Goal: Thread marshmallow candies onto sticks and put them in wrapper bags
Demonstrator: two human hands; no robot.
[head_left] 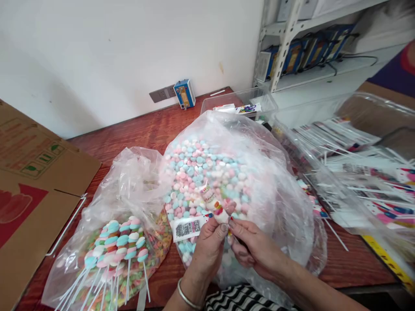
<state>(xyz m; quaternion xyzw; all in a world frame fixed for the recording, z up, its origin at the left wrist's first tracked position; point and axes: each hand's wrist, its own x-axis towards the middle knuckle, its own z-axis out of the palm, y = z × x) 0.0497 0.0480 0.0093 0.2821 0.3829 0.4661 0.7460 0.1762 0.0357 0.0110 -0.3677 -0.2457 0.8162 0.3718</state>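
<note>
Nearest the body, we note a striped garment (240, 300) and a metal bangle (187, 297) on the left wrist. Just above, the left hand (209, 246) and the right hand (256, 250) meet fingertip to fingertip. Both are closed in a pinch on the lower end of a wrapped candy stick (212, 202), which stands tilted up and away from them. A barcode label (188, 227) lies just left of the left thumb.

The wrists are bent inward, the palms face each other, and the fingers are curled.

In our judgement, the work in hand is fine handling of the wrapper. It is best done with a light pinch at the very end of the stick, the candy kept clear of the bag film.

Directly beyond the hands sits a large bag of pastel candies (227, 172). To their left is a smaller bag of lollipops (113, 250), and further left a cardboard box (32, 172). To their right are clear bins of printed wrappers (356, 142). All of it rests on the tabletop (139, 129). Far beyond stand a clear tub (259, 97) and a blue device (184, 93) at the wall.
</note>
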